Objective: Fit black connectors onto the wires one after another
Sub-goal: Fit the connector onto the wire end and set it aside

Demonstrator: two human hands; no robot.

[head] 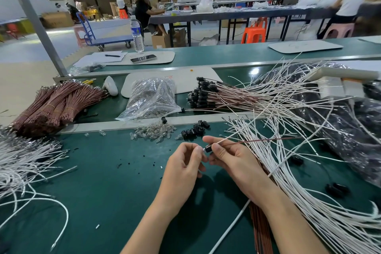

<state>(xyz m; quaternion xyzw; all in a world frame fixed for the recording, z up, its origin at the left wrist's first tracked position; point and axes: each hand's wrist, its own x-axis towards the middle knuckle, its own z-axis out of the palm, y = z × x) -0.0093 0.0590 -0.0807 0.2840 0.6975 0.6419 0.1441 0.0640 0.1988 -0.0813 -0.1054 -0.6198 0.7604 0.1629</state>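
Here, the head camera looks down on a green work table point(103, 192) in a large workshop. Both hands meet above the middle of the table. The right hand point(233, 160) pinches a black connector point(208, 148) between thumb and forefinger, its other fingers curled beneath. The left hand point(183, 165) has its fingers curled too, and its fingertips close on the connector's front end; whether they also hold some small part there cannot be made out. From the back of the connector 2 thin wires point(249, 142), 1 white and 1 brown, run off to the right, above the table.

Just beyond the hands lies a small heap of loose black connectors point(194, 130), and beside it, to the left, a scatter of tiny clear glass bulbs point(152, 133). Farther back sits a clear plastic bag of bulbs point(152, 97). To the right of the bag rests a bundle of wires already fitted with connectors point(201, 95).

Loose white wires point(309, 192) fan across the right side of the table, under the right forearm. More white wires point(22, 161) lie at the left edge, with tied bundles of brown wires point(55, 103) behind them. A water bottle point(137, 34) stands at the far side.
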